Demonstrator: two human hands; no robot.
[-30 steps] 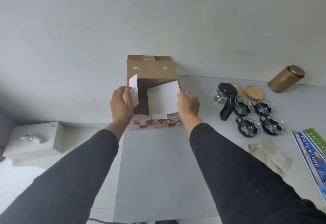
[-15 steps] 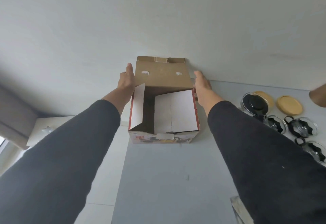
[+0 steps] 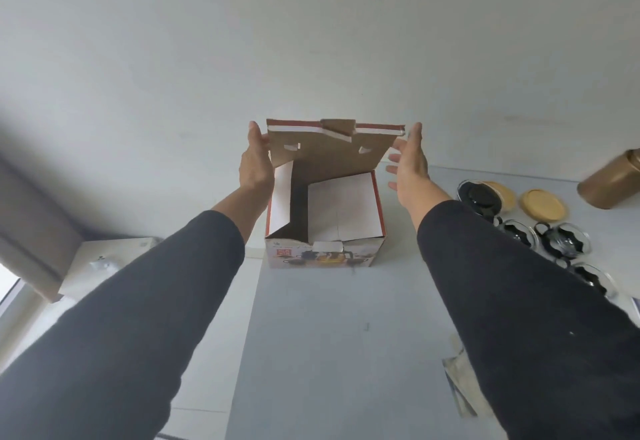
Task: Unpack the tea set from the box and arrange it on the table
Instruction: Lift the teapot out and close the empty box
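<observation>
A pale wall [image 3: 311,41] fills the upper frame; below it runs the grey surface [image 3: 329,353]. My box [image 3: 325,218] stands open at centre, against the wall, its front printed with a tea set picture and writing too small to read. My left hand [image 3: 256,166] touches the raised lid flap [image 3: 329,148] with straight fingers; my right hand [image 3: 410,169] is released, just beside it. At the right edge sit a teapot [image 3: 479,197], glass cups [image 3: 561,242], wooden lids [image 3: 543,204] and a gold canister [image 3: 613,180].
</observation>
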